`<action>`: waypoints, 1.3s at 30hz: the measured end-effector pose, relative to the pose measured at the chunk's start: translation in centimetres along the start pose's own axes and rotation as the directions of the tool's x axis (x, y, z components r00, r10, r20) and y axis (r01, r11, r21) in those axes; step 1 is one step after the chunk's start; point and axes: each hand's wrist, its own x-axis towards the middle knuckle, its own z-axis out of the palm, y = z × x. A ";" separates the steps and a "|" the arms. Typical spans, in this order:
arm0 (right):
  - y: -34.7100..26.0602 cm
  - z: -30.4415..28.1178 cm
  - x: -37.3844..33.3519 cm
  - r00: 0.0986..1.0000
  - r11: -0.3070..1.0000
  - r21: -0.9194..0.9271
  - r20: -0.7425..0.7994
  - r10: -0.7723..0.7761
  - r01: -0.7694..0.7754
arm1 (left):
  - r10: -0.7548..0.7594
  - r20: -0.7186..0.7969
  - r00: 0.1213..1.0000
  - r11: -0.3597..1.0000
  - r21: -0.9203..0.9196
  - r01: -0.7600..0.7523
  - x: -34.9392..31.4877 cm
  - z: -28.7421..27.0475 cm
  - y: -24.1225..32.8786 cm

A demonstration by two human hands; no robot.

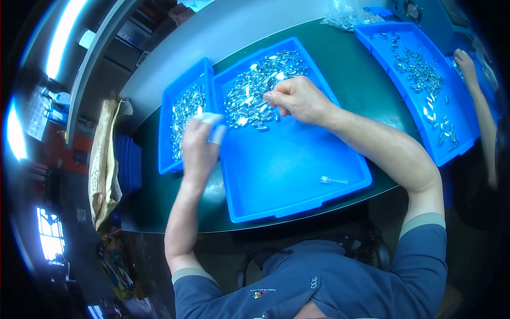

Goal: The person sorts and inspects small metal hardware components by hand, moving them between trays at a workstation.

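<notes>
My right hand [304, 101] is above the large blue tray [287, 175], over a heap of small shiny metal pieces [255, 87]. Thumb and forefinger are pinched together; anything between them is too small to make out. Over the near end of the narrower blue tray [166, 133] on the left is my left hand [200, 143], smeared by motion, with white coverings on some fingers. That narrower tray also holds many small metal pieces [187, 114]. A small transparent piece with a thin stem [333, 181] lies in the large tray's near right corner.
On the right stands another blue tray [457, 151] with scattered metal pieces; another person's hand [465, 63] is beside it. A transparent bag of parts [348, 18] lies at the back of the green tabletop [332, 58]. Brown paper [103, 170] and stacked blue trays [129, 162] stand left.
</notes>
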 end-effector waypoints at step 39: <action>-2.0 0.7 -1.4 0.979 0.976 -0.215 0.202 0.008 0.036 | -0.183 0.212 0.960 0.835 -0.483 0.265 -0.9 4.2 3.2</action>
